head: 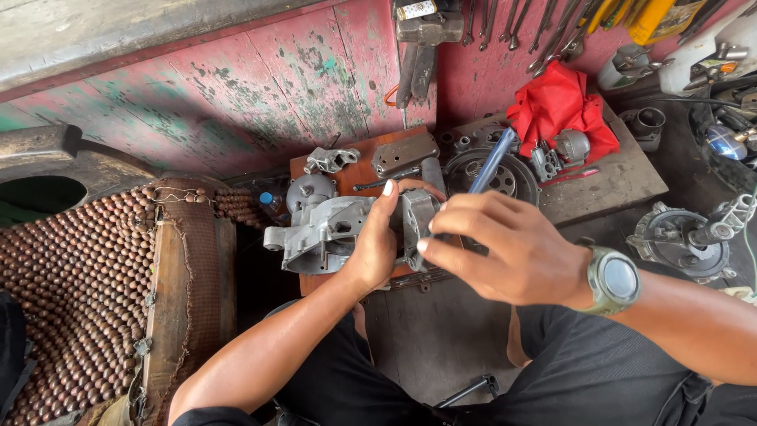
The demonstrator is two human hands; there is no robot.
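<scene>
Bead mat: one mat of many small brown wooden beads [71,300] lies far left, next to a worn wooden edge.
Blue cap: one little bottle with a blue cap [266,199] stands by the pink wall, just left of the metal part.
Metal part: one big grey engine case [327,229] sits in the middle, on a brown board. Its long side runs left to right. A round stub points left. Its right end is in the hands.
Left hand: one left hand [374,244] grips the right side of the engine case. The thumb points up and the fingers are curled around behind it.
Small pieces: one small grey bracket [331,159] and one flat grey plate [404,152] lie farther back on the board.
Right hand: one right hand [505,252] is clenched around one tool with a blue handle [493,162]. The handle sticks up and away, tilting right. I cannot see the tip.
Watch: one grey-green watch [613,280] is on the right wrist.
Round wheel: one dark round wheel part [493,177] lies behind the hands.
Red cloth: one red cloth [561,110] is crumpled on the far bench.
Hanging tools: many wrenches [544,28] hang on the wall. There are too many to count.
Yellow thing: one yellow object [658,17] hangs top right.
Far right: one more grey round part [682,237] lies on the floor.
</scene>
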